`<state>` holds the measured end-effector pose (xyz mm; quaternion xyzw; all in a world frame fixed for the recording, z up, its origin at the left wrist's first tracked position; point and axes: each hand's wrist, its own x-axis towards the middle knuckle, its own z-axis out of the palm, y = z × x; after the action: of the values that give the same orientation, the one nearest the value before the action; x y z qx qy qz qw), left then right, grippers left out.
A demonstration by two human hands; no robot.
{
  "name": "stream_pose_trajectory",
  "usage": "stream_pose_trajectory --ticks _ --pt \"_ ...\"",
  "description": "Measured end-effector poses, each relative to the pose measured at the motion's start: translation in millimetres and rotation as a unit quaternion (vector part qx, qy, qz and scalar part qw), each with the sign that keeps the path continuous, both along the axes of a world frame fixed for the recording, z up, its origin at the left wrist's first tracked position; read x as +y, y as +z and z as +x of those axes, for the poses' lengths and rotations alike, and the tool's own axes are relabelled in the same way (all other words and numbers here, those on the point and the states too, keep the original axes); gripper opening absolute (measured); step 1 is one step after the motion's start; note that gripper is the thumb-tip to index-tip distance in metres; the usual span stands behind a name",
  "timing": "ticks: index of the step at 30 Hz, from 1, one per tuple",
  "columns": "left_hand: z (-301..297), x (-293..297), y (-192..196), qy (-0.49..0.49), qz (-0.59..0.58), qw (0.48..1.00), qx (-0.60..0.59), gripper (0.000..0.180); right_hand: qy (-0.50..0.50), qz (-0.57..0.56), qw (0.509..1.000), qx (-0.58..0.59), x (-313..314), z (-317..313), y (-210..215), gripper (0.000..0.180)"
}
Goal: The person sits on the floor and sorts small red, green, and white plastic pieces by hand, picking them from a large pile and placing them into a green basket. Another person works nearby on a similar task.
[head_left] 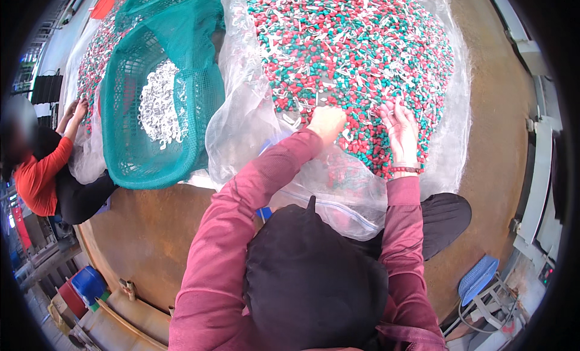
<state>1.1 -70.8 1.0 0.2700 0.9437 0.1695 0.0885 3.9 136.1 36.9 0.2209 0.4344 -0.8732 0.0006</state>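
A wide heap of small red and green pieces mixed with white hook-shaped pieces (356, 55) lies on a translucent mesh sheet (232, 118). My left hand (329, 122) rests at the near edge of the heap, back upward, with its fingers curled closed. Whatever it may pinch is hidden. To its right, my right hand (400, 124) lies palm up on the red and green pieces. Its fingers are half bent and apart; a small white bit shows by the fingertips, and I cannot tell if it is held. Maroon sleeves cover both forearms.
Left of the heap stands a green basket lined with green netting (112, 103), holding a pile of white pieces (162, 103). Another person in a red top (42, 176) works at a second heap at the far left. A blue stool-like seat (478, 278) stands at the lower right.
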Motion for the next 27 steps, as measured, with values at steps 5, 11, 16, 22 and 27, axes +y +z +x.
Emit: stream_pose_trajectory --ticks 5,11,16,22,27 --pt "-1.6 -15.6 -13.6 0.107 -0.007 0.994 -0.006 0.018 0.047 0.066 0.994 -0.068 19.1 21.2 -7.4 0.025" --pt "-45.2 -58.9 7.5 0.367 0.303 0.879 -0.030 0.024 0.203 0.690 0.694 0.047 0.9 -3.1 -50.2 0.030" --pt "-44.8 -45.0 22.5 0.154 0.156 0.968 -0.121 0.033 0.295 0.749 0.592 0.038 -6.3 -19.6 -64.8 0.025" --pt "-24.8 6.0 -4.8 0.122 0.047 0.991 -0.030 0.030 0.274 0.209 0.934 -0.093 3.0 -13.4 -28.4 0.019" --pt "-26.8 28.3 -21.8 0.136 0.030 0.989 -0.058 0.015 0.200 -0.035 0.978 -0.041 18.6 2.6 -4.0 0.018"
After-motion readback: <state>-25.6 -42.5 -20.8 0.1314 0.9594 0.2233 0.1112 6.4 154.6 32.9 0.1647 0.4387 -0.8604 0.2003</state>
